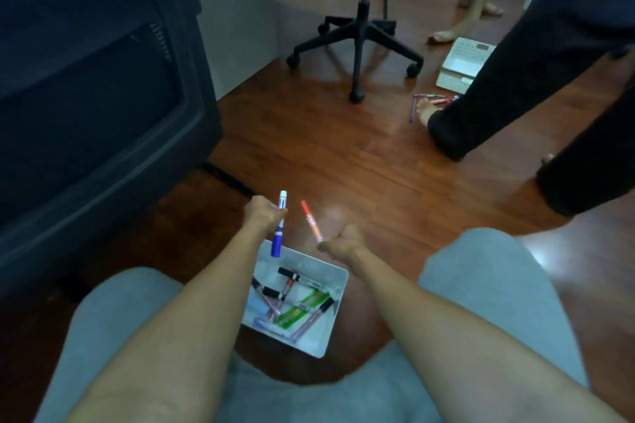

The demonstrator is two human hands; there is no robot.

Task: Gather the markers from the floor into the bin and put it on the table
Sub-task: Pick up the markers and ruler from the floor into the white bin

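Observation:
A white bin [335, 311] sits on the wooden floor between my knees, holding several markers [299, 302]. My left hand [263, 213] grips a blue marker [279, 225] around its middle, the blue cap pointing down over the bin's far left corner. My right hand [343, 244] holds an orange marker [311, 221] by its lower end, tip tilted up and to the left, just beyond the bin's far rim. Both hands hover above the bin's far edge.
A dark cabinet [96, 86] fills the left. A black office chair [357, 38] stands ahead. At the right, another person's dark trouser legs [515, 86], a second white basket [464, 63] and several loose markers [433, 100] lie on the floor.

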